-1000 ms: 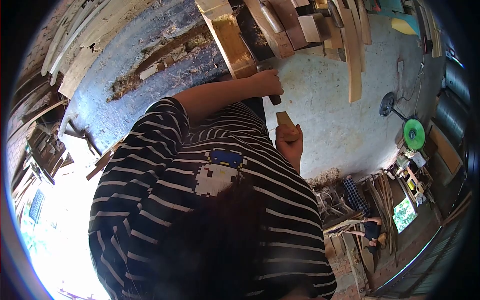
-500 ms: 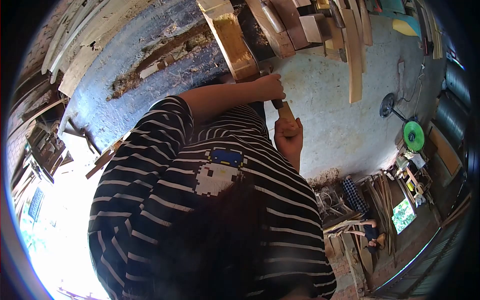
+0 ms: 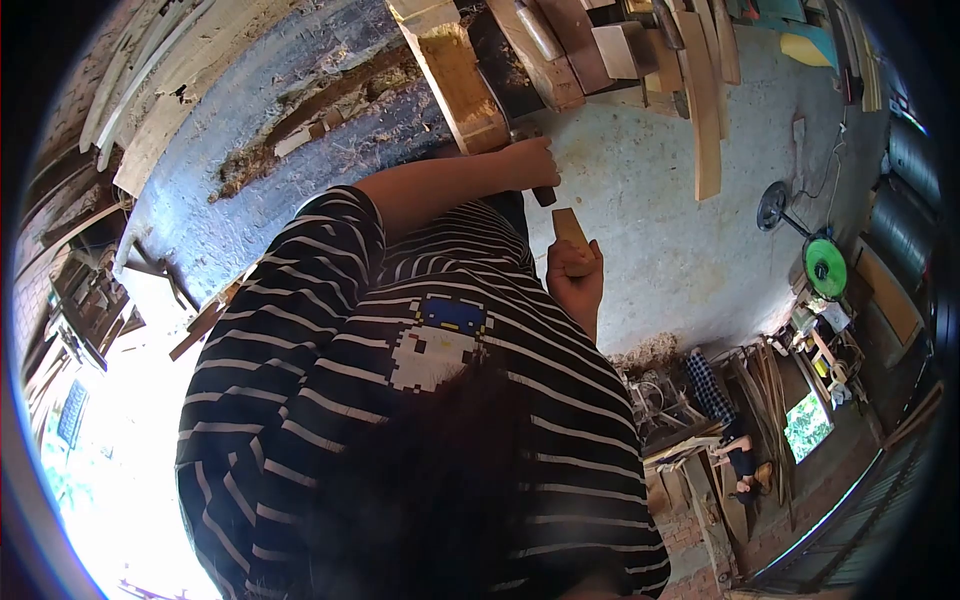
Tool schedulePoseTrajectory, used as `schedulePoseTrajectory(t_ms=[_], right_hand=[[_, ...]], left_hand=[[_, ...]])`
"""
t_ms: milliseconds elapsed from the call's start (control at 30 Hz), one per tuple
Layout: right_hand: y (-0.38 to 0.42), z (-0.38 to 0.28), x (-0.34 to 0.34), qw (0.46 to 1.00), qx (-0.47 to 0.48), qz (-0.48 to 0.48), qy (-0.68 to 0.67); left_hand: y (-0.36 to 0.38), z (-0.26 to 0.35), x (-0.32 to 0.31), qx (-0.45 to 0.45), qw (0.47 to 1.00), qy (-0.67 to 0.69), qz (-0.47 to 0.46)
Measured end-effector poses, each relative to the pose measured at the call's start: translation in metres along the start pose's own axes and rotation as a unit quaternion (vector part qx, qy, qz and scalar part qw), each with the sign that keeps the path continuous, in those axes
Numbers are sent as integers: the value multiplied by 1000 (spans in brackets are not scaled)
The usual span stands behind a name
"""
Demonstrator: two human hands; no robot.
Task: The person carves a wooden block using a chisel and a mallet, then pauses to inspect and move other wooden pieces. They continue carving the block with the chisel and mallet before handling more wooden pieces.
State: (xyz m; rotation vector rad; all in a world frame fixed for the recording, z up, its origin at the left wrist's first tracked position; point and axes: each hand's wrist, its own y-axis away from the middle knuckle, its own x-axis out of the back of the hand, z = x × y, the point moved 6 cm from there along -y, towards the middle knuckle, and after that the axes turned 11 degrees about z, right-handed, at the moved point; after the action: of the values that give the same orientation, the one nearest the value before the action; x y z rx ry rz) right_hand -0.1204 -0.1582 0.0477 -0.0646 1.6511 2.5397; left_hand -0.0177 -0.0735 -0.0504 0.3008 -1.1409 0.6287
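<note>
My left hand [image 3: 530, 163], at the end of a bare forearm out of a striped sleeve, is wrapped round a dark, rod-like tool [image 3: 544, 196]. One end sticks out below the fist; its exact kind I cannot make out. Lower and slightly right, my right hand [image 3: 576, 277] is closed on a flat, light-coloured piece of wood [image 3: 568, 228]. The wood points up toward the tool, with a small gap between them. Just above my left hand lies the end of a long wooden beam [image 3: 465, 85] with a hollowed face.
Wooden blocks and boards [image 3: 625, 52] lie along the top, one long plank [image 3: 703, 120] jutting over the concrete floor [image 3: 660, 250]. A green fan [image 3: 825, 267] stands at right. Another person [image 3: 742, 465] is at lower right among timber. Wood scraps litter the dark surface [image 3: 370, 140] at left.
My left hand has shifted slightly up and left with the tool, opening a gap from the wood piece it was touching or overlapping. My right hand has barely moved.
</note>
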Motion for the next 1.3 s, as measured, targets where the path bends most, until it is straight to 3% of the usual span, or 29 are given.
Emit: schedulePoseTrajectory(t_ms=[167,267,333,400,467,533,600,667,700,733,767,900,967,1000,1067,1300], right_hand=[[-4,-1,1,1000,13,9,-13],[-13,-8,5,992,88,-12,94],[-5,27,-5,984,-58,-33,164],[2,28,-6,992,-52,-9,118],[-1,4,-3,999,37,-15,0],[-2,1,-3,997,74,0,-20],[1,-14,7,965,247,77,-31],[1,-18,13,971,217,90,47],[2,1,7,990,48,30,127],[10,21,5,971,-124,-31,201],[16,21,7,970,-137,-26,198],[12,-3,19,991,-102,16,83],[2,-36,29,994,78,74,33],[0,-37,29,994,75,76,36],[0,-52,31,982,169,82,-23],[-8,-41,17,999,31,1,-9]], left_hand=[[0,-1,-3,0,1000,-10,-16],[-1,-1,1,9,1000,-7,-17],[-2,-3,1,14,1000,9,-13],[-2,-4,2,22,999,26,-11],[-3,-5,4,18,999,24,-28],[-4,-5,4,12,999,23,-23],[-4,-6,6,7,1000,21,-19],[-5,-6,5,19,998,47,-29],[-5,-6,5,18,998,49,-29],[-4,-11,5,32,998,36,-37],[-2,-17,6,46,998,22,-44],[6,-46,32,73,995,36,60],[6,-54,37,99,993,67,8],[8,-55,36,103,992,66,7],[7,-48,33,71,996,48,18],[0,-13,21,22,998,51,0]])
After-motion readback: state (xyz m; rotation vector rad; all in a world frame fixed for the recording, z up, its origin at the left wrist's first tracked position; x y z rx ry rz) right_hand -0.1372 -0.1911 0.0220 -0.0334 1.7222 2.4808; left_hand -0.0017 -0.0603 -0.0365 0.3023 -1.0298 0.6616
